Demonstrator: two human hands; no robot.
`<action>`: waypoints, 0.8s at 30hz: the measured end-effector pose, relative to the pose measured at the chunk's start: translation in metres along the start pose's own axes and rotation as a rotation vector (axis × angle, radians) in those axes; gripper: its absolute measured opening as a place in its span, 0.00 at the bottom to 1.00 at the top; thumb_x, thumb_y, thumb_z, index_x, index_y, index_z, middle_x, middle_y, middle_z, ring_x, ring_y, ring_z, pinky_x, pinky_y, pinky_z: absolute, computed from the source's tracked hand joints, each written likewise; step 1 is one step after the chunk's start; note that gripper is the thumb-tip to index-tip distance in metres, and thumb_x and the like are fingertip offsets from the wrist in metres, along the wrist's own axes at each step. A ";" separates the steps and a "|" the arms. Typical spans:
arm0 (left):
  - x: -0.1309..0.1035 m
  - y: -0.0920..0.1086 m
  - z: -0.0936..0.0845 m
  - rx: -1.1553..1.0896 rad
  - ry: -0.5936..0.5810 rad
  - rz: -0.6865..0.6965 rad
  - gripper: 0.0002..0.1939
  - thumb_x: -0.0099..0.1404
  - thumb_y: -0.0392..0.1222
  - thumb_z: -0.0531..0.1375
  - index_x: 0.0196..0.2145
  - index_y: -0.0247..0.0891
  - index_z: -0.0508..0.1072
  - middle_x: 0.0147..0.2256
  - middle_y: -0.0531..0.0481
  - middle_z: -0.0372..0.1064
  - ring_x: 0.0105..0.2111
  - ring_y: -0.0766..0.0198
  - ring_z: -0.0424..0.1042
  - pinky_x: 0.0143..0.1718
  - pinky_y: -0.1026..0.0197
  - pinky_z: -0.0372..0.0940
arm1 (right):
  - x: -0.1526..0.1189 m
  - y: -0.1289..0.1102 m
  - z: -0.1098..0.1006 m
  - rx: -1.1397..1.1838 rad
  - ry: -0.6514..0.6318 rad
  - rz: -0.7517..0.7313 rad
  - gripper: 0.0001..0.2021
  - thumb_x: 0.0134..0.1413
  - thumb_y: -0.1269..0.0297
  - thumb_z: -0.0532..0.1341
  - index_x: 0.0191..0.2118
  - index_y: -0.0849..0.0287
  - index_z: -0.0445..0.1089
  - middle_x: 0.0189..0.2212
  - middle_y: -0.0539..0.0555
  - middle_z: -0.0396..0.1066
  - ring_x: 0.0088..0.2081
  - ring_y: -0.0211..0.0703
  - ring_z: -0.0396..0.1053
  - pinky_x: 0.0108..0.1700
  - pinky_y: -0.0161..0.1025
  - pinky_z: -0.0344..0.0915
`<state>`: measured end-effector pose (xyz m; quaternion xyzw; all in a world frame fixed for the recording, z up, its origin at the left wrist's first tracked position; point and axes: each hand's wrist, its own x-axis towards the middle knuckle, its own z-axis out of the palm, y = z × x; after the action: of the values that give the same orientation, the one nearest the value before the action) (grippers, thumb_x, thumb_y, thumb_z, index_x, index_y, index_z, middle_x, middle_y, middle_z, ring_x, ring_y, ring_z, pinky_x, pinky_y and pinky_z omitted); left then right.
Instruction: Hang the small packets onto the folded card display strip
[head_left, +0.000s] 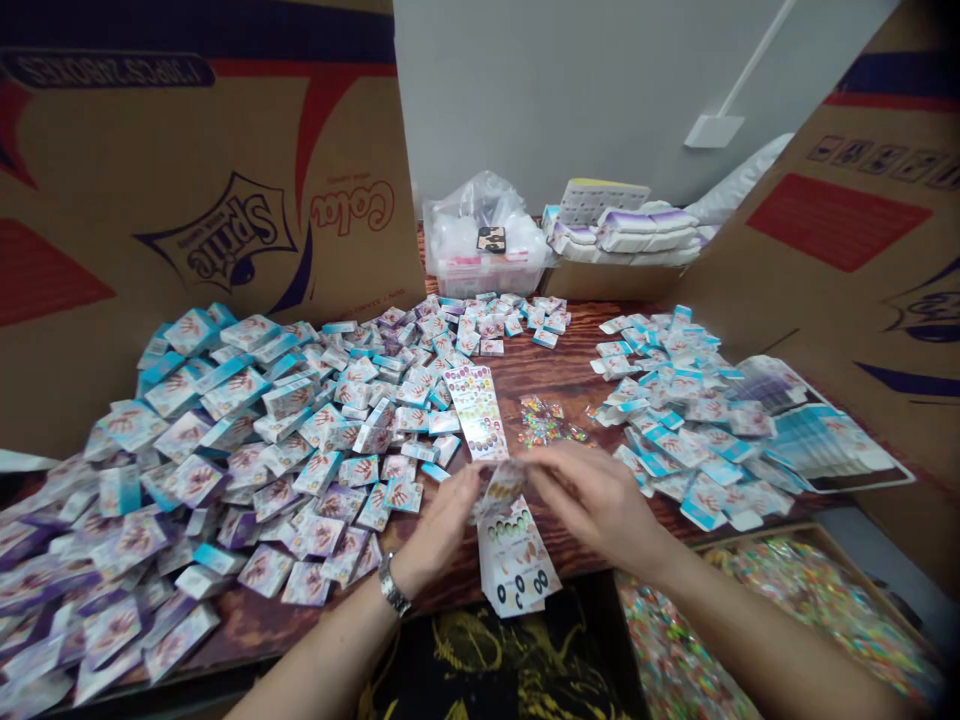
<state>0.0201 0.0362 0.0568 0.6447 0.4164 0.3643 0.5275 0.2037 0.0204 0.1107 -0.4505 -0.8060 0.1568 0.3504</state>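
At the lower edge of the frame a tray of glittery packets (787, 610) fills the lower right corner, and a dark printed cloth (495, 650) lies at bottom centre; just above it a short stack of nail-sticker sheets (521, 565) rests on the tabletop (562, 375), its long axis running up the frame and leaning slightly left, the dark oval stickers at its near end. Above the stack, at the centre of the frame, the left hand (442, 525), a watch on its wrist, and the right hand (592, 495) meet on a small sticker packet (501, 483); both pinch it with narrow fingertips, one at each side, and it is blurred, so which way it faces cannot be told. It looks light, thin and limp, likely a little slippery if film-wrapped; a judgement only; the edges seem the best place to hold it, since a pinch in the middle would bend it. Just beyond, a single long sheet (478, 410) lies with its long axis pointing away toward the upper centre; a few loose glitter packets (544, 420) sit to its right; small blue-and-white boxes (225, 440) heap across the left half and a smaller heap (675, 410) spreads at right. Farthest, a clear plastic bin (487, 250) stands against the wall between cardboard cartons (187, 180).
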 end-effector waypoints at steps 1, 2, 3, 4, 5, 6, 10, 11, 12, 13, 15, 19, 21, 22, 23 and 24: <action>-0.004 -0.001 -0.001 -0.018 -0.060 0.005 0.24 0.67 0.56 0.47 0.52 0.38 0.67 0.48 0.43 0.70 0.47 0.56 0.69 0.49 0.51 0.64 | 0.006 0.006 0.001 0.016 0.018 0.065 0.11 0.59 0.69 0.55 0.45 0.53 0.69 0.36 0.51 0.74 0.37 0.41 0.72 0.38 0.40 0.68; -0.007 -0.001 -0.002 -0.027 -0.111 0.005 0.23 0.65 0.55 0.52 0.52 0.38 0.66 0.49 0.44 0.69 0.48 0.55 0.68 0.50 0.51 0.63 | 0.011 0.012 0.002 0.034 0.029 0.112 0.10 0.60 0.68 0.55 0.44 0.54 0.69 0.36 0.51 0.74 0.36 0.41 0.72 0.37 0.39 0.68; -0.009 -0.001 -0.003 -0.034 -0.144 -0.006 0.23 0.63 0.53 0.55 0.51 0.38 0.66 0.48 0.45 0.70 0.46 0.55 0.68 0.50 0.52 0.62 | 0.015 0.017 0.005 0.045 0.036 0.146 0.09 0.60 0.67 0.54 0.43 0.56 0.69 0.35 0.51 0.74 0.35 0.40 0.72 0.37 0.38 0.68; -0.010 -0.002 -0.003 -0.033 -0.151 -0.024 0.21 0.63 0.51 0.57 0.50 0.38 0.67 0.46 0.45 0.71 0.45 0.56 0.69 0.49 0.52 0.63 | 0.018 0.020 0.007 0.048 0.049 0.167 0.08 0.60 0.67 0.55 0.43 0.56 0.69 0.35 0.51 0.74 0.35 0.40 0.72 0.36 0.38 0.68; -0.011 -0.002 -0.002 -0.049 -0.145 -0.056 0.18 0.63 0.50 0.57 0.47 0.38 0.69 0.43 0.46 0.72 0.43 0.57 0.70 0.48 0.53 0.63 | 0.019 0.023 0.010 0.039 0.073 0.174 0.08 0.60 0.67 0.55 0.43 0.57 0.69 0.35 0.51 0.74 0.35 0.39 0.72 0.36 0.37 0.68; -0.011 -0.003 0.000 -0.100 -0.133 -0.103 0.16 0.64 0.49 0.55 0.44 0.37 0.70 0.41 0.46 0.72 0.41 0.57 0.70 0.46 0.54 0.64 | 0.018 0.023 0.013 0.019 0.115 0.158 0.09 0.60 0.68 0.55 0.44 0.58 0.69 0.36 0.51 0.74 0.36 0.39 0.72 0.37 0.37 0.68; -0.008 -0.001 0.009 -0.611 -0.039 -0.372 0.13 0.61 0.46 0.59 0.41 0.36 0.68 0.35 0.47 0.72 0.33 0.61 0.73 0.40 0.56 0.67 | 0.004 0.016 0.022 -0.132 0.189 -0.147 0.12 0.59 0.73 0.55 0.48 0.61 0.67 0.41 0.56 0.73 0.43 0.41 0.70 0.45 0.40 0.67; -0.007 0.000 0.010 -0.749 -0.008 -0.405 0.12 0.59 0.42 0.61 0.40 0.36 0.69 0.35 0.49 0.72 0.32 0.63 0.73 0.39 0.58 0.67 | -0.002 0.013 0.025 -0.182 0.157 -0.246 0.13 0.59 0.74 0.54 0.49 0.61 0.67 0.41 0.57 0.73 0.44 0.43 0.69 0.46 0.41 0.67; -0.006 0.001 0.011 -0.868 0.010 -0.413 0.13 0.55 0.37 0.63 0.39 0.36 0.69 0.35 0.50 0.72 0.32 0.65 0.72 0.38 0.61 0.66 | -0.007 0.011 0.028 -0.238 0.116 -0.327 0.13 0.59 0.74 0.54 0.49 0.62 0.67 0.42 0.57 0.73 0.45 0.44 0.68 0.46 0.43 0.66; -0.006 0.003 0.010 -0.961 0.000 -0.408 0.14 0.51 0.31 0.63 0.38 0.36 0.70 0.35 0.51 0.72 0.33 0.66 0.71 0.38 0.65 0.65 | -0.012 0.009 0.031 -0.294 0.077 -0.382 0.13 0.59 0.74 0.54 0.49 0.63 0.68 0.43 0.58 0.73 0.46 0.46 0.67 0.47 0.44 0.66; -0.005 0.005 0.008 -1.087 -0.080 -0.385 0.20 0.44 0.24 0.61 0.37 0.35 0.72 0.34 0.52 0.71 0.34 0.68 0.70 0.38 0.67 0.63 | -0.018 0.009 0.036 -0.397 0.027 -0.434 0.14 0.59 0.73 0.54 0.49 0.65 0.68 0.44 0.59 0.72 0.47 0.49 0.66 0.48 0.48 0.65; 0.000 0.006 0.007 -1.125 -0.124 -0.404 0.12 0.50 0.30 0.62 0.35 0.35 0.74 0.32 0.51 0.71 0.31 0.68 0.68 0.36 0.66 0.63 | -0.022 0.018 0.039 -0.403 0.030 -0.478 0.12 0.58 0.75 0.54 0.46 0.64 0.69 0.41 0.57 0.73 0.45 0.48 0.66 0.48 0.48 0.65; 0.003 0.005 0.010 -1.035 -0.009 -0.397 0.04 0.56 0.37 0.62 0.31 0.35 0.74 0.29 0.52 0.70 0.29 0.69 0.67 0.33 0.67 0.62 | -0.021 0.020 0.038 -0.265 0.030 -0.377 0.11 0.59 0.75 0.53 0.44 0.62 0.69 0.37 0.55 0.73 0.41 0.44 0.66 0.43 0.43 0.66; 0.004 0.005 0.012 -0.983 0.034 -0.382 0.04 0.57 0.39 0.63 0.30 0.34 0.74 0.29 0.51 0.71 0.29 0.69 0.68 0.33 0.66 0.62 | -0.020 0.020 0.037 -0.173 0.014 -0.300 0.10 0.60 0.74 0.53 0.43 0.61 0.69 0.36 0.54 0.72 0.39 0.43 0.66 0.41 0.41 0.67; 0.005 0.005 0.014 -0.936 0.056 -0.365 0.05 0.58 0.40 0.63 0.29 0.34 0.74 0.29 0.51 0.71 0.29 0.68 0.68 0.34 0.66 0.63 | -0.019 0.020 0.036 -0.078 -0.006 -0.219 0.09 0.61 0.73 0.53 0.43 0.60 0.68 0.35 0.54 0.71 0.38 0.41 0.66 0.40 0.40 0.67; 0.005 0.004 0.015 -0.899 0.056 -0.351 0.06 0.58 0.40 0.63 0.30 0.34 0.75 0.31 0.49 0.72 0.31 0.66 0.69 0.36 0.64 0.64 | -0.019 0.020 0.035 0.012 -0.028 -0.144 0.09 0.61 0.73 0.53 0.43 0.59 0.68 0.34 0.54 0.70 0.38 0.41 0.66 0.39 0.39 0.67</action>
<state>0.0363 0.0348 0.0585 0.2630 0.3341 0.4310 0.7959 0.1978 0.0176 0.0672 -0.3871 -0.8402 0.1424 0.3521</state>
